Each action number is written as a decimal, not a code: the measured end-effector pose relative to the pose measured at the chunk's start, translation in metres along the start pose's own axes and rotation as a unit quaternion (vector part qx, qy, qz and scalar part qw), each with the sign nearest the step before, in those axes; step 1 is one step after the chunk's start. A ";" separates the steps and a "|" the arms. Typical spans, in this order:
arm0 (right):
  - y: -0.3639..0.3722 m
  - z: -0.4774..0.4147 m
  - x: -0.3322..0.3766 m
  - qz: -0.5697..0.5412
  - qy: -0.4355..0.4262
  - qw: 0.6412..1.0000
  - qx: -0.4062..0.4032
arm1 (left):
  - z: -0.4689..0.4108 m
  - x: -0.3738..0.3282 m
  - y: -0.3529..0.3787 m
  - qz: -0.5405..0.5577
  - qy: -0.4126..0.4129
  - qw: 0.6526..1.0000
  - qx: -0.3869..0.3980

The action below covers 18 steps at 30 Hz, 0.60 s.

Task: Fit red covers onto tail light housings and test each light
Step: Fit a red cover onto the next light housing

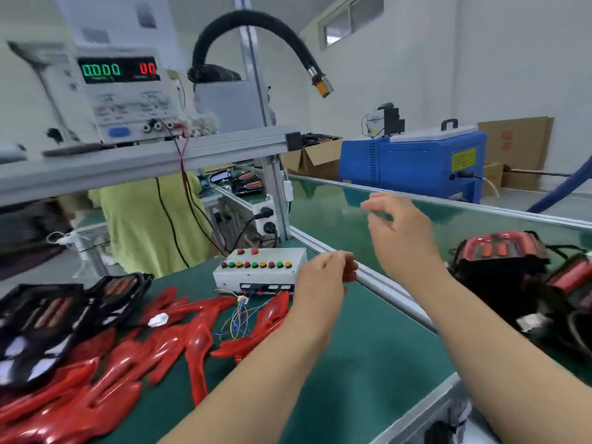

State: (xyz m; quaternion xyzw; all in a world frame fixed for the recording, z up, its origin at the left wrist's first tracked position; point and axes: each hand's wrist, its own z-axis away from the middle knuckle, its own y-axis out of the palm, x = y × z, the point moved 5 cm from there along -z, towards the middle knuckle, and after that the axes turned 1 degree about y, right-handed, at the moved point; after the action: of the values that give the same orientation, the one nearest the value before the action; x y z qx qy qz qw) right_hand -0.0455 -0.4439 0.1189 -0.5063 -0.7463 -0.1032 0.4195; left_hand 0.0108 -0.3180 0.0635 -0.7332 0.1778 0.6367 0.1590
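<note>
Two hands: left hand [323, 274], right hand [400, 232]. Red covers [179, 341] in one heap: many, too overlapped for an exact count. Two bare black housings [48, 322] at left. At least two covered lights [503, 251] at right, the pile too blurred to count further. One test box [256, 278]: two red buttons above, nine in the row below, three each of red, green and yellow. One power supply [125, 94] with two readouts: four green digits, two red. One blue machine [413, 161]. One black hose [256, 24]. One white plug [158, 320].

Bright, even light — motion blur (wide-angle warp at edges)
</note>
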 end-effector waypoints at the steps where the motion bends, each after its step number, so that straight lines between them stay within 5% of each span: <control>1: 0.017 0.005 0.008 -0.009 -0.006 1.000 0.016 | 0.002 -0.005 -0.016 0.002 0.010 1.000 -0.014; 18: 0.215 0.079 0.107 -0.115 -0.055 0.969 0.214 | 0.031 -0.013 -0.241 -0.105 0.064 0.967 -0.222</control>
State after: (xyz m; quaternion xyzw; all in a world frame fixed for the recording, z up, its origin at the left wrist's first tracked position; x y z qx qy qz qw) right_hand 0.0801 -0.2269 0.0893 -0.3205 -0.8259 0.0392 0.4622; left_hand 0.0938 -0.0893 0.0737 -0.8041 -0.0363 0.5916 0.0462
